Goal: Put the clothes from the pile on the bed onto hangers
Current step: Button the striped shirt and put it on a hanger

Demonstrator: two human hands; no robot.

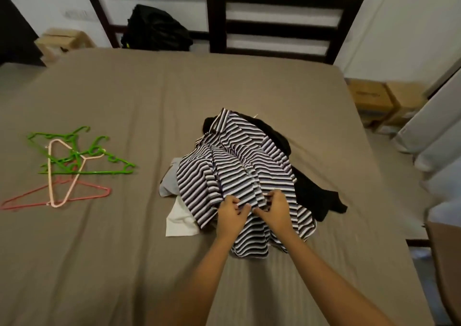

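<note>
- The pile sits a little right of the middle of the bed [119,251], on a plain taupe sheet, with its near edge close to the arms on my feed.
- Topmost is the striped shirt [239,166]. It has thin black and white bands with a greyish-lilac tint in places, and it's crumpled into long folds that cover most of the pile. What looks like the collar end points toward the headboard [274,26].
- The left hand [230,213] has its fingers curled into the shirt's near part and is pinching a bunch of the fabric.
- The right hand [275,209] is doing the same thing just beside it, thumb and fingers gripping a fold. The two hands are almost touching.
- Under the shirt, a black garment [314,196] spills out to the right and behind.
- A white piece [180,222] pokes out at the near left, with a pale grey piece [168,184] just beyond it.
- The hangers are well apart from the pile, over on the left side of the bed in a loose tangle. There are green hangers [82,156] at the far side, a pale pink hanger [62,176] lying across them and a red hanger [82,193] nearest. I can't tell exactly how many green ones there are.
- A black bag [154,28] leans against the headboard, and cardboard boxes [369,96] sit on the floor to the right.
</note>
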